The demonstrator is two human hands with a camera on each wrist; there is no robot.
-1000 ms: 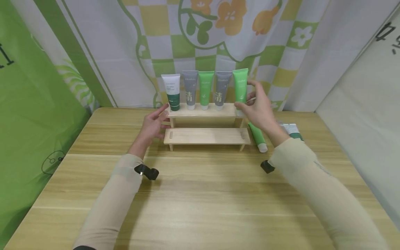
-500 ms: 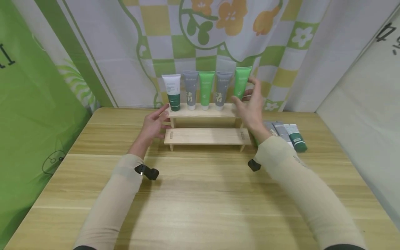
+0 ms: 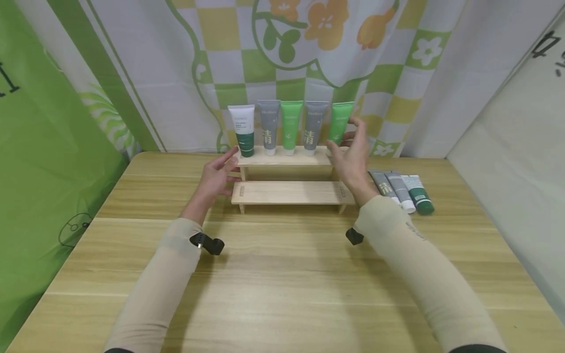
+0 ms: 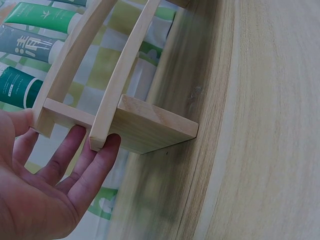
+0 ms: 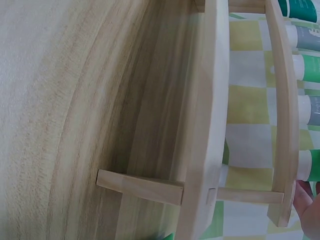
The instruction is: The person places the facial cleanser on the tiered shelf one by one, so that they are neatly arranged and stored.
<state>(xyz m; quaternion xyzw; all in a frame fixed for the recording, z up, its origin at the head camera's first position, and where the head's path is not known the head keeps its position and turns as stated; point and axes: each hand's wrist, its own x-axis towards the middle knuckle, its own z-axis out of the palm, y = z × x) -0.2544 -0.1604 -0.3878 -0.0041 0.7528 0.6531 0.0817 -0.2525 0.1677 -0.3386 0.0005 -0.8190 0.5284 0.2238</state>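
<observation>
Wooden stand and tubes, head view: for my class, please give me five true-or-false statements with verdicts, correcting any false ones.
1. A white-and-green tube stands at the left end of the upper shelf. True.
2. The right hand holds a grey tube. False: it holds a green tube.
3. On the upper shelf, two grey tubes have another green tube between them. True.
4. The left hand holds a tube. False: it touches the left end of the wooden stand.
5. A second white-and-green tube stands upright on the table. False: it lies down.
</observation>
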